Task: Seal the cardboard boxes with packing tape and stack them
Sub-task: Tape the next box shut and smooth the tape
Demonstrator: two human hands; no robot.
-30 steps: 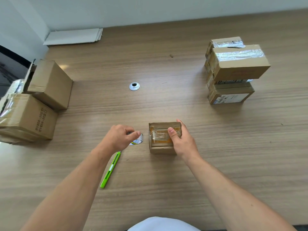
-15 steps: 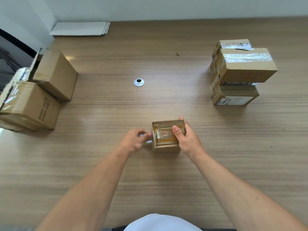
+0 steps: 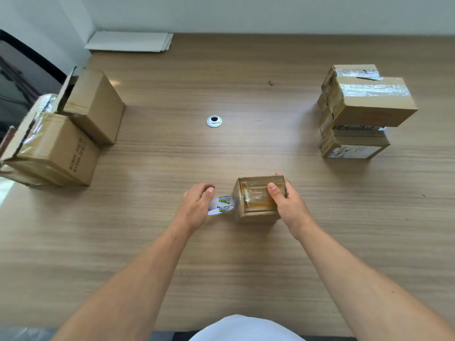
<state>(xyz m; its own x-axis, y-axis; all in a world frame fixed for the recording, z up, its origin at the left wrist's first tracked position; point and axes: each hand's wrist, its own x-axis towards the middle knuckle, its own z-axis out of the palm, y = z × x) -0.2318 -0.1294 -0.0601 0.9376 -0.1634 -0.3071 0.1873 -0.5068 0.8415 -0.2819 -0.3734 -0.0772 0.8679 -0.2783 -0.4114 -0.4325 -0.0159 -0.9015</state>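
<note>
From the head view, a small box [image 3: 258,198] sits on the table [image 3: 221,254]. The right hand [image 3: 286,205] grips its right side, thumb on top. The left hand [image 3: 197,205] holds the tape roll [image 3: 221,205] against the box's left side. Taped boxes [image 3: 362,112] are stacked far right.

Person, head view. Left hand [image 3: 197,205] and right hand [image 3: 288,207] are bare, with short, trimmed thumbnails. Left forearm [image 3: 138,279] and right forearm [image 3: 369,286] are unsleeved. A white garment [image 3: 246,328] on the torso shows as a rounded patch beyond the surface's near edge.
</note>
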